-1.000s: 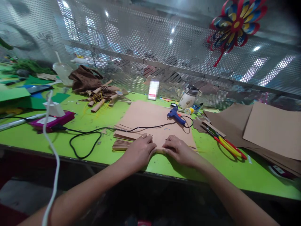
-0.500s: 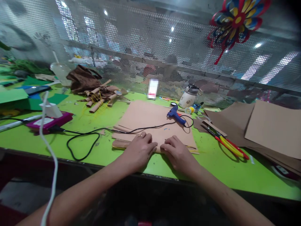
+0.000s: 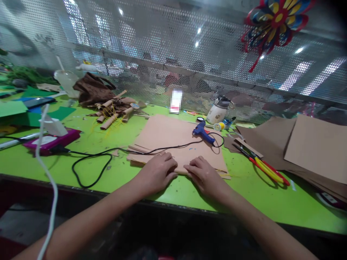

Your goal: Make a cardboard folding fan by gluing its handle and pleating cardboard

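A stack of brown paper sheets point(image 3: 165, 130) lies on the green table before me. At its near edge, my left hand point(image 3: 157, 173) has its fingers curled and closed on the paper. My right hand point(image 3: 205, 177) pinches the same edge a short gap to the right, thumb and fingers together. Between the two hands the edge looks rolled or folded over. Strands of yellow thread show by the near corners of the stack. On top of the sheets rests a blue hot glue gun point(image 3: 202, 133), its black cord running left across the paper, beyond both hands.
A magenta power strip point(image 3: 51, 141) with a white plug stands left. Tied paper rolls point(image 3: 114, 112) and a brown bag point(image 3: 93, 89) are behind it. Red-and-yellow scissors point(image 3: 267, 169) and more brown sheets point(image 3: 317, 148) lie right. A white jar point(image 3: 218, 110) stands at the back.
My left hand has shifted slightly left and its fingers are more tucked in at the paper's edge. The right hand stays nearly in place. The view has shifted a little.
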Demonstrator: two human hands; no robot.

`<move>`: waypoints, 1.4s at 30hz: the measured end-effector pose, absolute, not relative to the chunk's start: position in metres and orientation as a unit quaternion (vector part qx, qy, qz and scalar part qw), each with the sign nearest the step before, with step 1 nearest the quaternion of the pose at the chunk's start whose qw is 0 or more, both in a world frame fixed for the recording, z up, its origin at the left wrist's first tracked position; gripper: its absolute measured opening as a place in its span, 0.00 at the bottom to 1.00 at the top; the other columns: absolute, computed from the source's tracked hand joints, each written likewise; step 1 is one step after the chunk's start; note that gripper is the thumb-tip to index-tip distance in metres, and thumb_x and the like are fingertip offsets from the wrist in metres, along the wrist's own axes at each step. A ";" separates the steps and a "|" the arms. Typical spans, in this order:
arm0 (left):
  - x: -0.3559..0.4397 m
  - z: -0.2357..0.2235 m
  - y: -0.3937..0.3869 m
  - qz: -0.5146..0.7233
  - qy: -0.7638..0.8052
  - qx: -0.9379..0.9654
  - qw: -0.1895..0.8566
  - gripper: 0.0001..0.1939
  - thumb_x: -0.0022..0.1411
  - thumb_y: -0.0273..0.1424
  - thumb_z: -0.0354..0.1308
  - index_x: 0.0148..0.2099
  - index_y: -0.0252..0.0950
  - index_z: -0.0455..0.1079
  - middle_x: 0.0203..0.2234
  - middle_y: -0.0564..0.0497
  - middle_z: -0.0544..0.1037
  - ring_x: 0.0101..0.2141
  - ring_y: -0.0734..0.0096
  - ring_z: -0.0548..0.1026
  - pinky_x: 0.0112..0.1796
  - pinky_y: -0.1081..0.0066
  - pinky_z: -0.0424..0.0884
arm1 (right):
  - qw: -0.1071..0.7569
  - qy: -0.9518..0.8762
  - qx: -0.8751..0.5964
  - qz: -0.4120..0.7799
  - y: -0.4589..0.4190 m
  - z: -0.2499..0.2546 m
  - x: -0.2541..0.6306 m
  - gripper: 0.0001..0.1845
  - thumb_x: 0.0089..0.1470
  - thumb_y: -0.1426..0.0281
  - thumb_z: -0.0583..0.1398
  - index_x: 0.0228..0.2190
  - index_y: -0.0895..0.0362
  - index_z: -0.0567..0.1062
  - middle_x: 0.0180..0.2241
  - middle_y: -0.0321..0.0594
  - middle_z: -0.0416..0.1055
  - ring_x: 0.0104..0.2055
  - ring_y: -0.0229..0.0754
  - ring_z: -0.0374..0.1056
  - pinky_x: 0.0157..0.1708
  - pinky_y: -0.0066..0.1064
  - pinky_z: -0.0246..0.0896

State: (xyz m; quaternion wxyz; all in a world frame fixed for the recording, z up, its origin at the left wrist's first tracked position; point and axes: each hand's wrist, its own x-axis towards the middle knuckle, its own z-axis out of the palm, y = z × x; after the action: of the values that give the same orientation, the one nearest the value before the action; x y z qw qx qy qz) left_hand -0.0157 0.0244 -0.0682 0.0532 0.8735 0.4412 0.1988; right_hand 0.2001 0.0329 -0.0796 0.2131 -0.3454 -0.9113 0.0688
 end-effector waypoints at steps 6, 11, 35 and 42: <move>-0.016 -0.071 0.029 0.167 0.442 0.881 0.007 0.14 0.66 0.34 0.49 0.35 0.34 0.74 0.32 0.45 0.70 0.36 0.63 0.67 0.37 0.66 0.63 | 0.220 -0.898 -0.370 0.096 0.035 -0.085 0.202 0.14 0.63 0.69 0.51 0.47 0.56 0.72 0.38 0.47 0.65 0.41 0.47 0.59 0.41 0.42 0.61; -0.017 -0.072 0.032 0.180 0.447 0.876 0.021 0.16 0.66 0.36 0.49 0.36 0.35 0.75 0.31 0.46 0.69 0.35 0.64 0.67 0.36 0.66 0.63 | 0.274 -0.881 -0.371 0.109 0.032 -0.087 0.204 0.14 0.60 0.72 0.54 0.49 0.56 0.68 0.41 0.47 0.65 0.43 0.48 0.59 0.41 0.42 0.61; -0.017 -0.071 0.049 0.153 0.415 0.895 -0.058 0.14 0.67 0.33 0.47 0.33 0.35 0.72 0.30 0.46 0.71 0.35 0.64 0.64 0.36 0.65 0.59 | 0.165 -0.906 -0.389 -0.023 0.048 -0.082 0.194 0.06 0.58 0.69 0.58 0.37 0.59 0.70 0.36 0.46 0.66 0.40 0.48 0.59 0.36 0.39 0.58; -0.020 -0.075 0.053 0.184 0.404 0.895 -0.028 0.15 0.67 0.32 0.47 0.32 0.33 0.71 0.32 0.46 0.69 0.36 0.65 0.63 0.36 0.66 0.58 | 0.219 -0.898 -0.382 -0.013 0.054 -0.090 0.195 0.05 0.59 0.73 0.56 0.30 0.59 0.69 0.32 0.44 0.66 0.37 0.45 0.59 0.34 0.35 0.57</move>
State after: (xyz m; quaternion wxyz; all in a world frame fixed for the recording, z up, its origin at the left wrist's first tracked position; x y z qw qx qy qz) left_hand -0.0198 0.0527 -0.0747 -0.0282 0.8954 0.4042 0.1844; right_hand 0.1954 0.0539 -0.0896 0.2186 -0.3817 -0.8980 -0.0130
